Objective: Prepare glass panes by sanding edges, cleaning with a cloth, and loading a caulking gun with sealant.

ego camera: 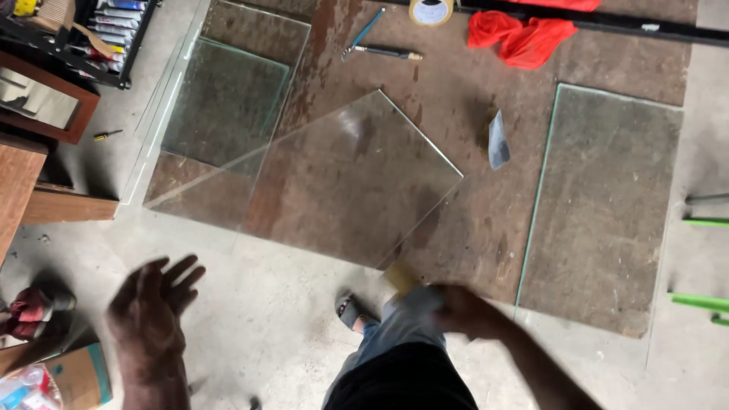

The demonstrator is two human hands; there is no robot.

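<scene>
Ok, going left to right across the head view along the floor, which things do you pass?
Small yellow-handled screwdriver → tilted clear glass pane → small grey blade-shaped piece → rectangular green-edged glass sheet → green rods.

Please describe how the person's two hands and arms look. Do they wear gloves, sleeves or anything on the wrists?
Both are bare. The left hand has no glove, and its forearm shows no sleeve, watch or band. It looks smudged with dirt. The right hand is blurred, also ungloved, with a bare forearm. No rings can be made out.
</scene>
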